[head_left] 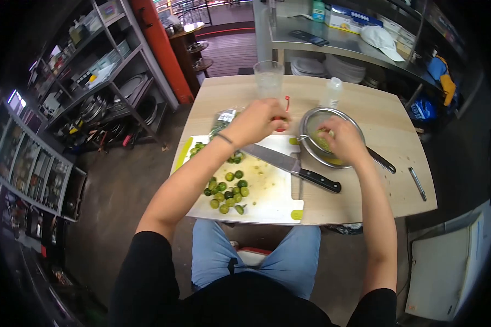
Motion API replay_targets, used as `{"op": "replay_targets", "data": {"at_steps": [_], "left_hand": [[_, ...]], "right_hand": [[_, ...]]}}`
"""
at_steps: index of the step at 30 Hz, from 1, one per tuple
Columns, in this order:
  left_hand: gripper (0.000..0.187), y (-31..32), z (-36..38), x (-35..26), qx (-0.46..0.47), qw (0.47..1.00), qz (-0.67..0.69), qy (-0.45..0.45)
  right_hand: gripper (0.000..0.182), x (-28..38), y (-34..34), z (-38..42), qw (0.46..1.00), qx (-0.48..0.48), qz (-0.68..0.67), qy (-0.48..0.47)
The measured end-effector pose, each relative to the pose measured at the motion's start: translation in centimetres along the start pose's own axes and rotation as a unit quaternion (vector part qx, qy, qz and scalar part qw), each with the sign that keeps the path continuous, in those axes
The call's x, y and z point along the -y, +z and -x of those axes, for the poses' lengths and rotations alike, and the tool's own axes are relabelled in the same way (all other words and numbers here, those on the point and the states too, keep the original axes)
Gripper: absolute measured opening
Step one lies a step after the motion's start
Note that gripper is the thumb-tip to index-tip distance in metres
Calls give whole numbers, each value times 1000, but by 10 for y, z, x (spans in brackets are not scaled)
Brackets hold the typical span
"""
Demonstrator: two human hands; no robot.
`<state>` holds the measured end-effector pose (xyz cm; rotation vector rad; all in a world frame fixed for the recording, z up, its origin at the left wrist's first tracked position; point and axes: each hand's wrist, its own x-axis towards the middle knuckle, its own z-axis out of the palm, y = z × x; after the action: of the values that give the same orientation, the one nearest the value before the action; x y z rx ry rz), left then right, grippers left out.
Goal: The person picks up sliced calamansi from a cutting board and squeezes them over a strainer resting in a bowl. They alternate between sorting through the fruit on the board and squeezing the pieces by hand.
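Observation:
My left hand (267, 117) is over the far edge of the white cutting board (278, 199), fingers curled together beside a small red plastic piece (281, 128). What the fingers hold, if anything, is hidden. My right hand (343, 140) reaches down into a round metal strainer (306, 121) with greenish pulp (323, 143) in it. Its fingertips are bent together; whatever is between them cannot be made out. Several small green citrus fruits (229, 176) lie on the board's left half, some apparently cut. A black-handled kitchen knife (273, 158) lies across the board, its handle over the right edge.
A clear glass (268, 82) and a small translucent bottle (334, 91) stand at the back. A labelled plastic bag (223, 121) lies behind the board. A black handle (382, 160) sticks out beside the strainer. At right lies a pen (418, 184). A steel counter (333, 46) stands beyond the table.

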<state>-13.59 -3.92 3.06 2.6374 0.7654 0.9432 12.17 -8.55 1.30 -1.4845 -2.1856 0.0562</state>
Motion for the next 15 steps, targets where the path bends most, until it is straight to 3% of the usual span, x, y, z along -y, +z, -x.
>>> {"op": "replay_targets", "data": {"at_steps": [4,6,9,15], "left_hand": [[20,-35,71,22,0,996,-59,-67],[21,-43,98,31,17,984,-36,-174],[21,-52,122,38,1,977,-39,-208],[24,-62,145,48,24,966,-36,-254]], "right_hand": [[18,63,50,-20,988,49,-105,-104],[19,95,73,-31,983,96,-118,-107],[21,131,103,-53,976,160,-97,-112],[22,150,130,-72,975,150,-137,-94]]}}
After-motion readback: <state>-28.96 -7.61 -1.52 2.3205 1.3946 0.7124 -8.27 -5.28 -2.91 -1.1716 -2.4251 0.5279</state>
